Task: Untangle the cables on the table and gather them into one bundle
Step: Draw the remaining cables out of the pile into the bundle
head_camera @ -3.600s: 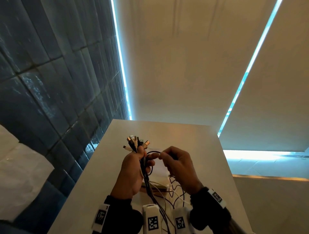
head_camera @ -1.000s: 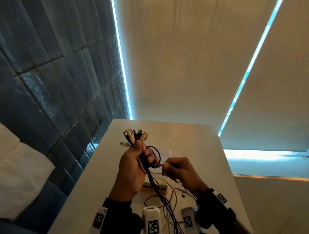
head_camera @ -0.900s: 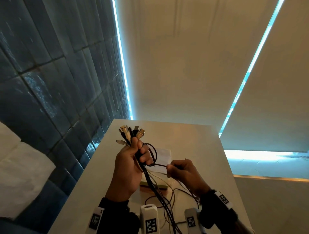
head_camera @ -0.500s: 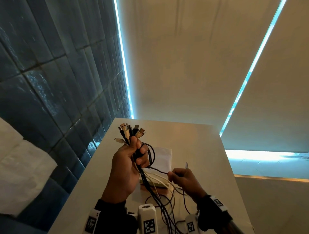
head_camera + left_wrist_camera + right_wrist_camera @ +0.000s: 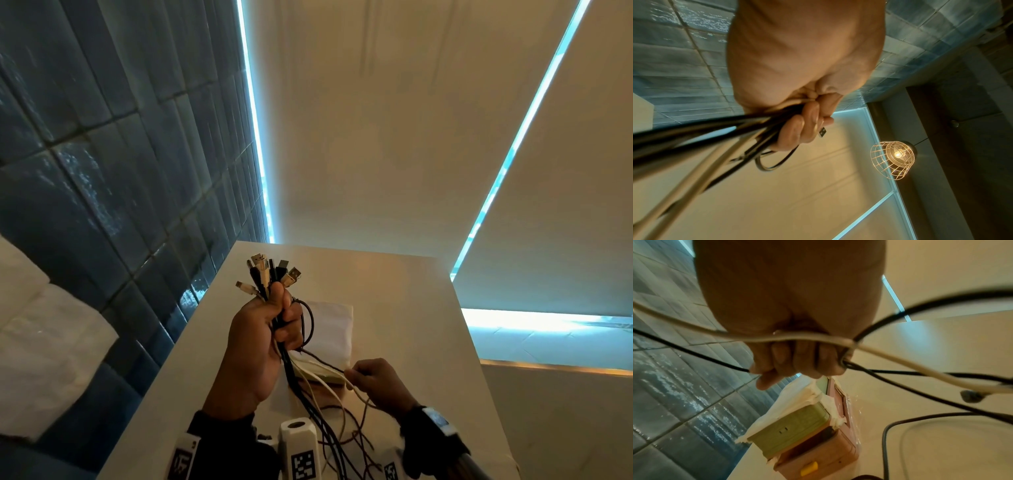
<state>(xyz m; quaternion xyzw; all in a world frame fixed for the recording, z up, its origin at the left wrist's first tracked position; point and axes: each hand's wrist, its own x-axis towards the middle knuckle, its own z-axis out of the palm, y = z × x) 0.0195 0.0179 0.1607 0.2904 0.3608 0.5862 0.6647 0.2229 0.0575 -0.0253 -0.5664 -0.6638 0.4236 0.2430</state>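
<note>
Black sleeves [image 5: 226, 442], white wrist cameras [image 5: 298, 452] bearing square-code markers

Two hands are in view: the left hand [image 5: 258, 337] and the right hand [image 5: 378, 382]. One bunch of cables [image 5: 310, 397] hangs from the left fist; the strands overlap too much for an exact count, but both black and pale ones show. About seven plug ends [image 5: 270, 274] fan out above the fist. One desk [image 5: 404, 301] carries one white sheet [image 5: 334, 323] and two stacked boxes, one green box [image 5: 797, 426] on one pink box [image 5: 824, 456]. One caged lamp [image 5: 893, 160] hangs overhead.
</note>
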